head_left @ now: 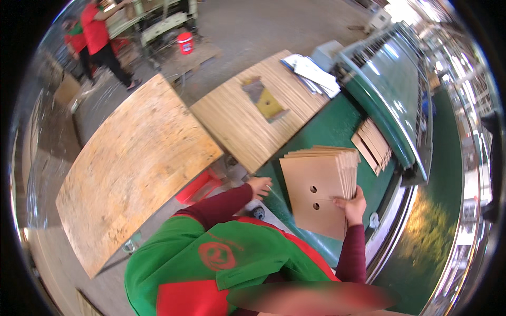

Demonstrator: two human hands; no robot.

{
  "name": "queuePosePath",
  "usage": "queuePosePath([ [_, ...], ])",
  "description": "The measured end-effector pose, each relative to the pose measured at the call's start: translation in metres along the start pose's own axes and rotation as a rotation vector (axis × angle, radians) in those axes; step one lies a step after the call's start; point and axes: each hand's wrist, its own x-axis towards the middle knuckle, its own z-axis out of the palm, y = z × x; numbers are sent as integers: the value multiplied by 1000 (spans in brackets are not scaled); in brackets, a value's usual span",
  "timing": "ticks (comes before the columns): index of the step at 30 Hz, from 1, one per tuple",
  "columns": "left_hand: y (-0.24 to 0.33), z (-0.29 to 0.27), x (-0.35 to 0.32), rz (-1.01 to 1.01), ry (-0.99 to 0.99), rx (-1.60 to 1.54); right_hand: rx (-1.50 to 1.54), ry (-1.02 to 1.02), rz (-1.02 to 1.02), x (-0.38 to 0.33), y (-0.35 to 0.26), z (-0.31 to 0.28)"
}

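A fanned stack of brown cardboard sheets [311,181] stands tilted on the green work table [329,124]. Two round dark holes sit near the middle of its front sheet. My right hand [354,204] grips the stack's right edge, thumb on the front face and the fingers behind, partly hidden. To the left of the stack, apart from it, my left hand [260,187] hangs by the table's near edge with its fingers apart and nothing visible in them. Smaller cardboard pieces [372,145] lie in an overlapping pile to the right of the stack.
A green machine with a long roller cover [387,89] borders the table on the right. Beyond the table is a slatted wooden surface [226,113] bearing a yellow-grey piece [266,102] and white papers [316,73]. A worn wooden tabletop [137,163] stands left. Two people are far left.
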Motion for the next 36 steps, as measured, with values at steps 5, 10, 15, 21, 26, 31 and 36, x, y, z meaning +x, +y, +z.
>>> queuePosePath([
  [5, 26, -137, -126, 510, 261, -389, 786, -109, -385, -42, -108, 95],
  [10, 26, -261, -267, 975, 553, -660, 1092, -553, -505, -71, -228, 231],
  [15, -23, -360, -357, 1150, 762, -872, 895, -883, -459, -102, -286, 346],
  [21, -106, -411, -351, 1098, 822, -1096, 276, -933, -703, -111, -295, 443],
  [26, -100, -424, -333, 1142, 766, -1102, 660, -851, -647, -113, -336, 414],
  [31, -44, -428, -335, 1493, 889, -774, 682, -604, -908, -108, -415, 381],
  [36, -83, -432, -374, 1350, 1264, -1250, 271, 57, -1443, -107, -458, 402],
])
